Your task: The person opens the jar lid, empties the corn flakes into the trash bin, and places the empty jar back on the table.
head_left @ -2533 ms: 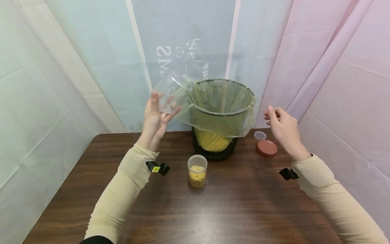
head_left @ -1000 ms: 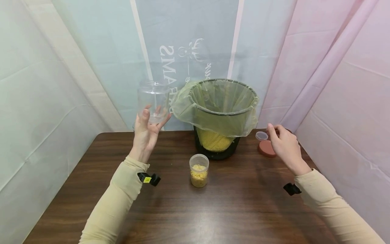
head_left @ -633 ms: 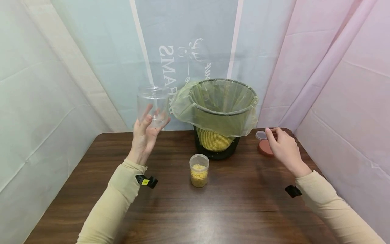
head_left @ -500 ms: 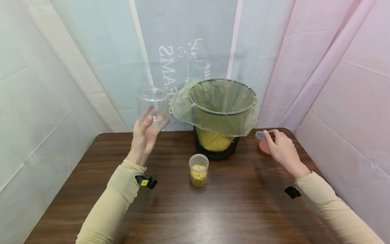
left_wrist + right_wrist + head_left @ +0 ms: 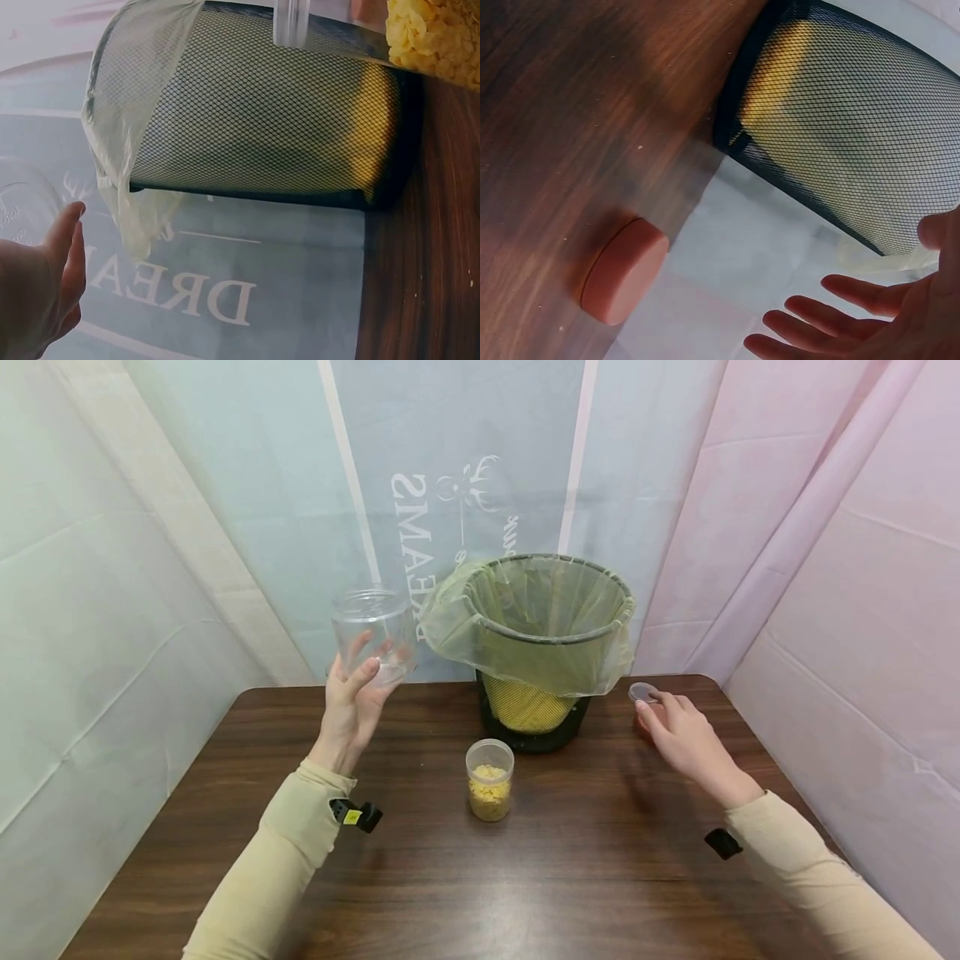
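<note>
at brown wood tbl (image 5: 585,868), before pale cloth walls (image 5: 247,477): grips clear jar (image 5: 371,617) upright in l hand (image 5: 347,708), w/ fingers & thumb curled round lower part, raised off tbl, l of mesh bin (image 5: 525,706). extends r hand (image 5: 690,742) over red lid (image 5: 626,274), w/ loose, spread fingers, empty & apart from it. has tub (image 5: 491,760) of yellow flakes (image 5: 489,787) upright in front of bin, small clear disc (image 5: 640,692) beyond lid.
</note>
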`<state>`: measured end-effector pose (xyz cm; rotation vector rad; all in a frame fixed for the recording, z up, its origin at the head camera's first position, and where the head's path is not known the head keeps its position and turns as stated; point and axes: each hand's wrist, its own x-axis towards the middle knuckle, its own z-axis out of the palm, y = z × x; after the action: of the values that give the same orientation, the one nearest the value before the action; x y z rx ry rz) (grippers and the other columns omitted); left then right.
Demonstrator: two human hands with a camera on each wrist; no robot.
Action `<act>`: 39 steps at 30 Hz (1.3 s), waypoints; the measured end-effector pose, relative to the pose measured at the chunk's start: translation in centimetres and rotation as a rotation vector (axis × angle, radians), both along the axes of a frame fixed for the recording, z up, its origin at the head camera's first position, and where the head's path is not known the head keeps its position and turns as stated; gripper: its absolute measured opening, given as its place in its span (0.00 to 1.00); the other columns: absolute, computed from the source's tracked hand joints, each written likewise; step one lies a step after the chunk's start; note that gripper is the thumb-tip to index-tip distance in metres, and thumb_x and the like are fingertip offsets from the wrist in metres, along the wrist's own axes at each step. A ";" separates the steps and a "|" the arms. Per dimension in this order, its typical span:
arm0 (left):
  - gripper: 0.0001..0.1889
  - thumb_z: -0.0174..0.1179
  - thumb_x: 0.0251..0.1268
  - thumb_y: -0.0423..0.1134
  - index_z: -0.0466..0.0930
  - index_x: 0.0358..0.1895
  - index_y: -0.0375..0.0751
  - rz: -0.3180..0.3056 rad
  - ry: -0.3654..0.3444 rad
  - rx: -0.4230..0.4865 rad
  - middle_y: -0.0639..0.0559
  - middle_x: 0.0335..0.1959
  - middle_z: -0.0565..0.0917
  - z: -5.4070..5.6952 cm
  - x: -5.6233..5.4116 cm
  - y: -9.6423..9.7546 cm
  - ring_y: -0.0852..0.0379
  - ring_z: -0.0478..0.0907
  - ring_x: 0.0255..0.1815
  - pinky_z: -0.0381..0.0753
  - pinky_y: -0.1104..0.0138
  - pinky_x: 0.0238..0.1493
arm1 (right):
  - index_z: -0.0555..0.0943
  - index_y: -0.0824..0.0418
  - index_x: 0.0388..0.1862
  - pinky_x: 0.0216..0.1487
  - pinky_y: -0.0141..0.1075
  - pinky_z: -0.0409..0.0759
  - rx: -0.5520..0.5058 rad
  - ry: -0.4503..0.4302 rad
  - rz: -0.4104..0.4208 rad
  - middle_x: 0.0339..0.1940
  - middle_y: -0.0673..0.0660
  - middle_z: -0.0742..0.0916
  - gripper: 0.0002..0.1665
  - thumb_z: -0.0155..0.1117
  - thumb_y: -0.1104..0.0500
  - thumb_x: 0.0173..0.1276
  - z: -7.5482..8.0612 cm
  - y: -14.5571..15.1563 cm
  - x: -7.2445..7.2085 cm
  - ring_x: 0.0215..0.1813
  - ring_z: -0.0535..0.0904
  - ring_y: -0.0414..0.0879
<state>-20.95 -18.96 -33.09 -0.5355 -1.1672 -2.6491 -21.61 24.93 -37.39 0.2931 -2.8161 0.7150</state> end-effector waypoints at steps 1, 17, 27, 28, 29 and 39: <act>0.30 0.62 0.58 0.29 0.61 0.63 0.41 0.003 0.002 -0.003 0.39 0.67 0.58 0.0 0.1 -0.1 0.40 0.70 0.62 0.75 0.52 0.59 | 0.65 0.73 0.65 0.57 0.65 0.64 0.004 -0.003 0.006 0.60 0.78 0.70 0.38 0.37 0.41 0.76 -0.1 0.0 0.0 0.60 0.66 0.74; 0.30 0.55 0.59 0.23 0.63 0.65 0.42 0.041 -0.005 -0.105 0.39 0.60 0.67 -1.3 0.9 -1.1 0.44 0.74 0.59 0.74 0.55 0.59 | 0.58 0.74 0.69 0.62 0.65 0.59 0.087 -0.043 0.120 0.65 0.80 0.65 0.40 0.44 0.42 0.75 -1.9 0.7 0.1 0.64 0.59 0.76; 0.28 0.50 0.57 0.21 0.64 0.63 0.44 0.106 -0.040 -0.178 0.45 0.64 0.67 -2.4 1.3 -1.6 0.47 0.64 0.65 0.66 0.63 0.63 | 0.61 0.73 0.68 0.64 0.62 0.59 0.117 0.073 0.206 0.67 0.75 0.66 0.40 0.54 0.45 0.71 -3.4 1.0 0.2 0.68 0.58 0.70; 0.28 0.50 0.57 0.21 0.65 0.62 0.44 0.113 -0.040 -0.182 0.45 0.64 0.68 -2.5 1.3 -1.6 0.47 0.63 0.65 0.64 0.63 0.64 | 0.62 0.74 0.67 0.64 0.61 0.59 0.120 0.092 0.217 0.66 0.75 0.67 0.40 0.55 0.46 0.70 -3.6 1.0 0.1 0.68 0.59 0.69; 0.28 0.50 0.57 0.21 0.65 0.62 0.44 0.120 -0.041 -0.186 0.45 0.64 0.68 -2.5 1.3 -1.7 0.47 0.63 0.65 0.63 0.63 0.64 | 0.63 0.75 0.67 0.65 0.61 0.59 0.122 0.105 0.225 0.66 0.74 0.67 0.39 0.56 0.46 0.70 -3.7 1.1 0.1 0.68 0.59 0.69; 0.33 0.49 0.56 0.17 0.64 0.65 0.46 0.146 -0.069 -0.207 0.48 0.61 0.72 -3.3 1.7 -2.5 0.45 0.63 0.66 0.64 0.63 0.65 | 0.65 0.76 0.64 0.65 0.60 0.57 0.112 0.164 0.268 0.65 0.72 0.70 0.37 0.58 0.50 0.69 -3.9 1.5 0.6 0.68 0.59 0.67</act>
<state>-19.29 -21.43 -36.44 -0.3783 -1.4525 -2.4575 -21.01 26.41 -41.28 0.7247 -2.6918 0.5548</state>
